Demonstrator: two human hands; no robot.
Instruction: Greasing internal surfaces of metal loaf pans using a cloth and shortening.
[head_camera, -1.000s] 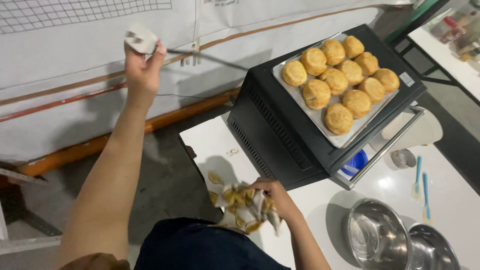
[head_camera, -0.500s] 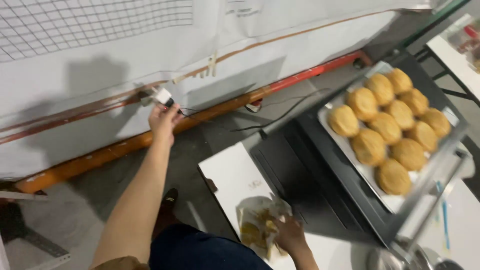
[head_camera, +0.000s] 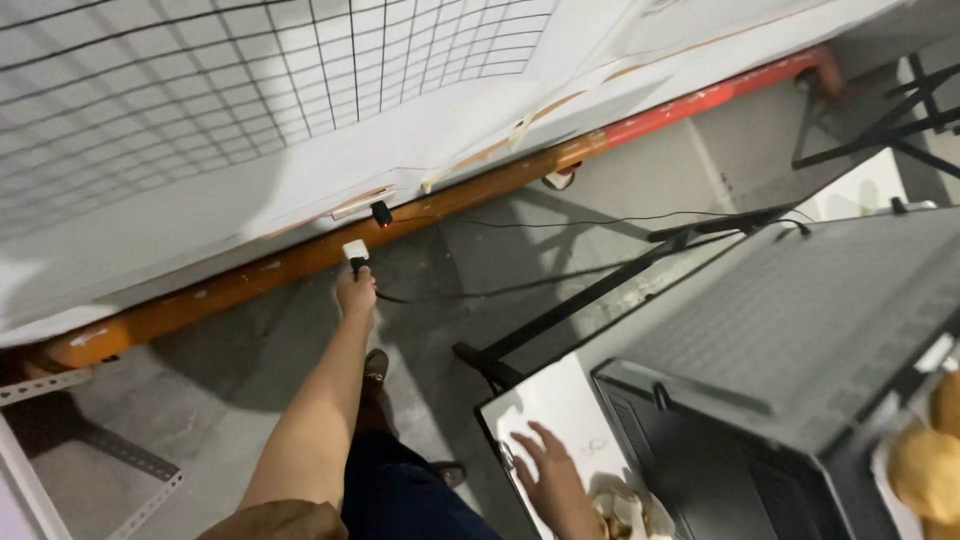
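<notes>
Two hands were in view. The left hand (head_camera: 356, 291) was stretched down and out toward the wall, its fingers closed on a white plug (head_camera: 355, 250) from which a black cord (head_camera: 560, 283) trailed back to the black oven (head_camera: 790, 380). The plug was held just below a small dark socket with a red light (head_camera: 381, 214) on the white wall board, near it but not yet joined. The right hand (head_camera: 545, 478) was laid flat and open on the white surface (head_camera: 550, 410), gripping nothing, beside crumpled paper (head_camera: 625, 510).

A slip was judged possible: the body was leaned far over, and the weight was carried on the open palm near the surface edge. The cord was slung loosely across the black stand frame (head_camera: 600, 290), so a snag could have tugged the oven, on which golden buns (head_camera: 925, 470) rested. With the reach so long, the plug pins could have been misaligned or touched by the fingers.
</notes>
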